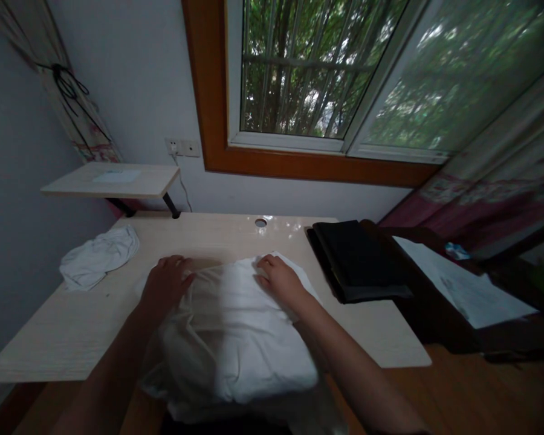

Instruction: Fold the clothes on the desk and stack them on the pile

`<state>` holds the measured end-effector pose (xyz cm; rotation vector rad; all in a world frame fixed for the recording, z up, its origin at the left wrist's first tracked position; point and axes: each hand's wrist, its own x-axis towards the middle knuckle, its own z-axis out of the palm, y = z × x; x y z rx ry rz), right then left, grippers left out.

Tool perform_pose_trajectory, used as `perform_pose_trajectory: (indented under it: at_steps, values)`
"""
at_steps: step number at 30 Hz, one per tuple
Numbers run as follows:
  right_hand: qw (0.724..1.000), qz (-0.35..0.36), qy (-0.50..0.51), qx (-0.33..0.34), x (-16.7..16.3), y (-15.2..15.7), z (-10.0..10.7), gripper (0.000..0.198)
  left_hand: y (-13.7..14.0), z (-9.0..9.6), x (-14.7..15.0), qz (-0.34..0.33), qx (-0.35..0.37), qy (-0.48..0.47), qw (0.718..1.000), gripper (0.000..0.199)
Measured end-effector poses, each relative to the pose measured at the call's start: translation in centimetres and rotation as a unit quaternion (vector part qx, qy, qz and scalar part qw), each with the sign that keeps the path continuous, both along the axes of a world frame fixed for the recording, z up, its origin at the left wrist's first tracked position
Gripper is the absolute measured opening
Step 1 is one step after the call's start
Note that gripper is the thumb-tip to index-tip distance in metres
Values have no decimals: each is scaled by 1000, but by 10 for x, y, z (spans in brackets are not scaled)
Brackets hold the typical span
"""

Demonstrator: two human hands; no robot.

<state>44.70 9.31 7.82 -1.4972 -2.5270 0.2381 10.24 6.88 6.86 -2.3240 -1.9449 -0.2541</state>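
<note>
While the white cloth [263, 326] lies across the desk [49, 338], left hand [167, 279] and right hand [278, 278] rest half-curled at the cloth's far edge, grip unclear; likely spreading, next calls for even smoothing.

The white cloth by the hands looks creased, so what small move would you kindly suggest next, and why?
I would probably ease the left hand and right hand gently apart to smooth the white cloth, because both are at its far part and creases show nearer the person.
</note>
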Motion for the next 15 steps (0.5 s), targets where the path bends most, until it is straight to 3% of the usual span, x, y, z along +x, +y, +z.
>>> perform_pose_trajectory:
  at_steps: [7,11,15]
  values:
    - [1000,15,14,-3,-42,40,-23,59,-9,-15,-8,53,-70,10,996,59]
    - [998,23,-13,-50,-39,48,-23,28,-19,-21,-33,58,-69,-4,996,61]
    - [1000,3,6,-1,-18,52,-16,13,-18,-23,-64,9,-96,-64,993,34]
